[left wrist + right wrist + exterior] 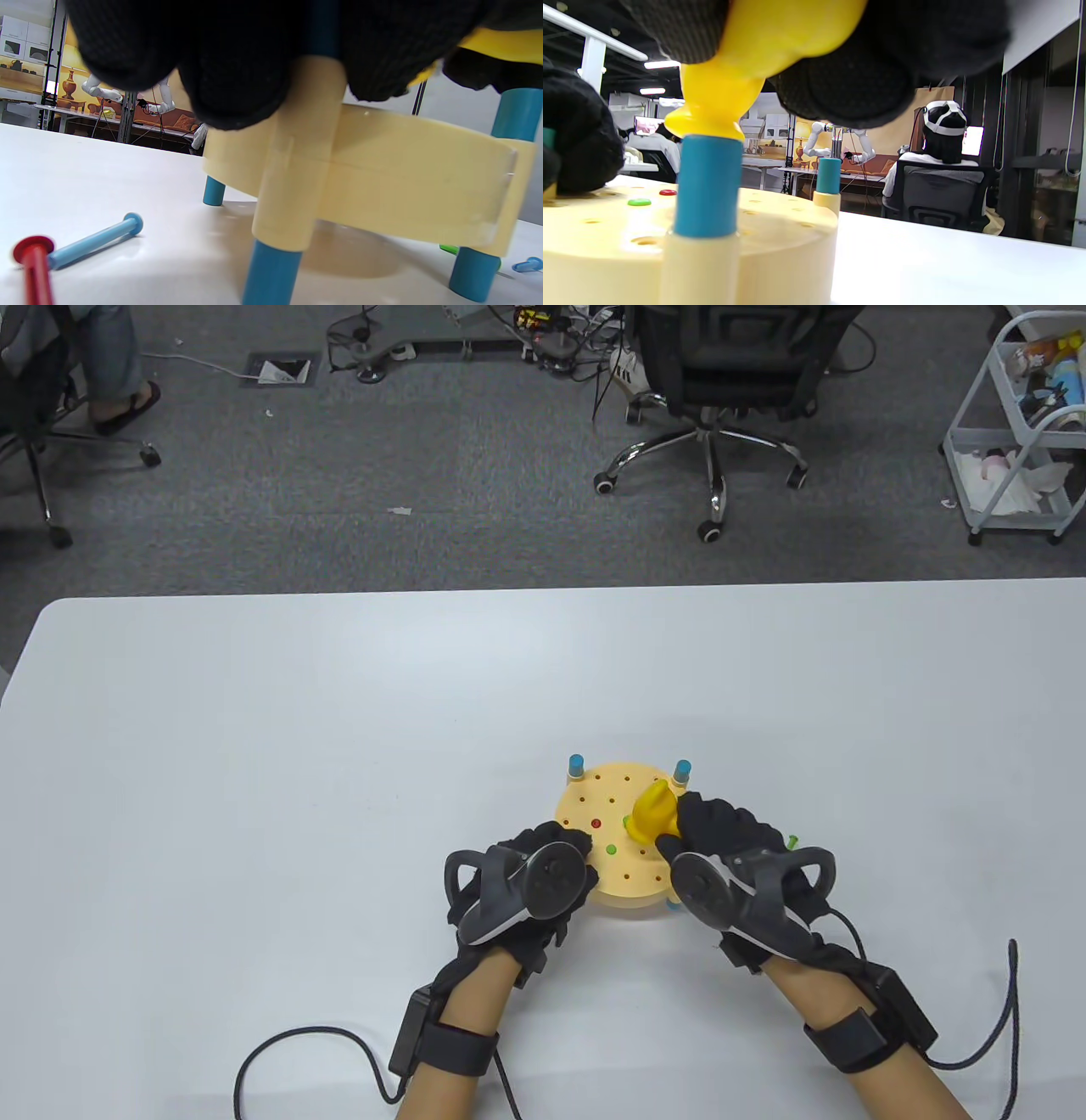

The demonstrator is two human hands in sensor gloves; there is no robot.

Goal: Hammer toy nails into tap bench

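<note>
The round cream tap bench on blue legs stands near the table's front middle. A red nail head and a green nail head sit flush in its top; both also show in the right wrist view, green and red. My left hand grips the bench's left rim, fingers over a corner post. My right hand grips the yellow toy hammer, whose head hangs just above a blue post.
Loose nails lie on the table: a blue one and a red one left of the bench, a green one by my right hand. Glove cables trail at the table's front edge. Office chairs stand beyond the table.
</note>
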